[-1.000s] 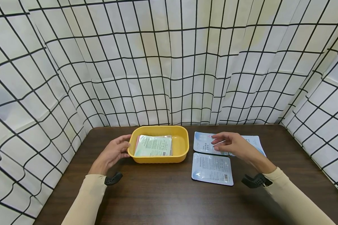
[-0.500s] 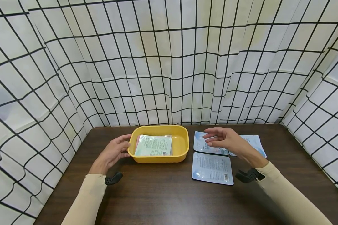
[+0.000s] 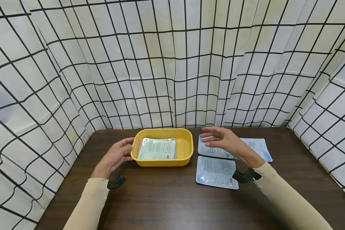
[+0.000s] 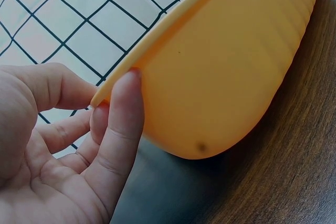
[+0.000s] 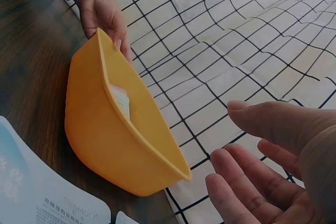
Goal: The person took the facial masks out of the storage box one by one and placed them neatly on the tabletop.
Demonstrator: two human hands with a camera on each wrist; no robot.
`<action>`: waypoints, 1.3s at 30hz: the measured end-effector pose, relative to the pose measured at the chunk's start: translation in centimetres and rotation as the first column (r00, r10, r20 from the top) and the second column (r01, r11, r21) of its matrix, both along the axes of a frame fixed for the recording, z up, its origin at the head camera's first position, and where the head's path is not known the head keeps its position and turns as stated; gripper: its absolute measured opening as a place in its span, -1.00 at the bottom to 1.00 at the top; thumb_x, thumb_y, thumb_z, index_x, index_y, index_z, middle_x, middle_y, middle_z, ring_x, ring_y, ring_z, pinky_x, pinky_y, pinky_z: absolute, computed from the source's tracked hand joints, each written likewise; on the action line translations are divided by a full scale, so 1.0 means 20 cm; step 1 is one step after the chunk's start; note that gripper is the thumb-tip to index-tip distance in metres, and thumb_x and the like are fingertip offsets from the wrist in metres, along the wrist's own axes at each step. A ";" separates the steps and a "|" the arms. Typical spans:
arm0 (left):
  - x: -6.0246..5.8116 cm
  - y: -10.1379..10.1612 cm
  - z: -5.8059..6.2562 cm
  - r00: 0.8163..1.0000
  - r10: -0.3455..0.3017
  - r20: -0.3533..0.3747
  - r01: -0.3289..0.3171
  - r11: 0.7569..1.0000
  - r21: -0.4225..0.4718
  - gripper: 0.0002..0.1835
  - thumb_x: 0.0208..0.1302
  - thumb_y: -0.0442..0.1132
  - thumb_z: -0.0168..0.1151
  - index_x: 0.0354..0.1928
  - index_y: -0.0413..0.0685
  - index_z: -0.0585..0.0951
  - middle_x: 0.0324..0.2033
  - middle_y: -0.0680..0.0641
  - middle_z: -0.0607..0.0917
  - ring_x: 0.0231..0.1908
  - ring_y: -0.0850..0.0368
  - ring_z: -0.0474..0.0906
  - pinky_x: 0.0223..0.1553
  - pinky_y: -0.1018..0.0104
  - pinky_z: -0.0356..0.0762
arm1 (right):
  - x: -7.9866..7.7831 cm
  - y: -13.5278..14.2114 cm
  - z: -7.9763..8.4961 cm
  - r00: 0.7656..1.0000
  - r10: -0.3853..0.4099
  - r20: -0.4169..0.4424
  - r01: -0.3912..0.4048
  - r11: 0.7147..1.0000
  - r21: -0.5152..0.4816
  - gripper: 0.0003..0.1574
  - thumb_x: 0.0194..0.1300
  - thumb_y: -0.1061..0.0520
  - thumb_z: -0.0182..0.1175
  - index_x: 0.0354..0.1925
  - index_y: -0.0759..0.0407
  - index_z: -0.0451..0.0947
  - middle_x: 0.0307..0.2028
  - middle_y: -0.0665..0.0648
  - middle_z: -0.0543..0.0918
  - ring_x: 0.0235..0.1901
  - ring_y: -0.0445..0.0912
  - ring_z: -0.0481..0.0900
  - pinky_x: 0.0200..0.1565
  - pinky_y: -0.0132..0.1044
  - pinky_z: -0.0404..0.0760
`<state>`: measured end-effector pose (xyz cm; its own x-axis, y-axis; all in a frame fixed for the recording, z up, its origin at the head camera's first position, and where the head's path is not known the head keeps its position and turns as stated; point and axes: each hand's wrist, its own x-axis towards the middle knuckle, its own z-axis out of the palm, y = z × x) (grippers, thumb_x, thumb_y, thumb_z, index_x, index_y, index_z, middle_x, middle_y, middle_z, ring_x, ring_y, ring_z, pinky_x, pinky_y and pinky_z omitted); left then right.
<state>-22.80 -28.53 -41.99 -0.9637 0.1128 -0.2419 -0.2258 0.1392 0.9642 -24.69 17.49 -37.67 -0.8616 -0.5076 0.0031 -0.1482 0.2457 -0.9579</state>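
My left hand (image 3: 116, 156) pinches the left end of a yellow plastic basin (image 3: 164, 163). In the left wrist view, the thumb and fingers (image 4: 123, 124) meet around its rim. Inside the basin lies a pale green printed sachet (image 3: 158, 149), with pink and silvery edges showing beneath it. My right hand (image 3: 227, 140) is held over a blue sachet (image 3: 215, 153) right of the basin, fingers loosely bent and apart. Nothing is between its thumb and fingers in the right wrist view. A second blue sachet (image 3: 215, 172) lies nearer, partly under the wrist; a third (image 3: 257, 148) lies farther right.
The dark brown wooden table (image 3: 166, 198) carries everything. A white curtain (image 3: 172, 64) with black grid lines stands behind and on both sides. Black bands (image 3: 116, 182) sit on both wrists, over beige sleeves (image 3: 86, 201).
My right hand has moved left across the blue sachets toward the basin, its fingers spreading a little. My left hand, the basin and the sachets stay where they were.
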 end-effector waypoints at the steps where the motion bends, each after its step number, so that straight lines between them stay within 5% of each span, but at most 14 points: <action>1: 0.00 0.00 0.00 1.000 -0.001 0.000 0.001 1.000 -0.001 -0.37 0.52 -0.28 0.02 0.56 -0.09 0.18 0.24 -0.33 0.45 -0.18 0.11 0.60 -0.18 0.31 0.68 | 0.00 -0.01 0.00 1.000 -0.002 0.005 0.002 1.000 -0.002 -0.17 0.28 0.01 0.42 0.43 0.00 0.35 0.28 0.16 0.58 0.25 0.15 0.57 0.20 -0.01 0.59; 39: 0.00 0.00 -0.01 1.000 0.013 0.002 -0.013 1.000 0.006 -0.38 0.50 -0.28 0.03 0.55 -0.08 0.19 0.23 -0.32 0.45 -0.18 0.09 0.59 -0.19 0.32 0.68 | -0.17 -0.41 0.00 0.989 0.125 0.081 -0.124 0.992 -0.011 -0.16 0.26 0.07 0.43 0.44 0.02 0.35 0.32 0.18 0.53 0.24 0.00 0.56 0.25 -0.10 0.55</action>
<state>-22.78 -28.51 -42.13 -0.9646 0.1014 -0.2436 -0.2299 0.1302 0.9645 -28.01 9.33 -37.74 -0.7891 -0.6112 -0.0612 -0.0986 0.2243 -0.9695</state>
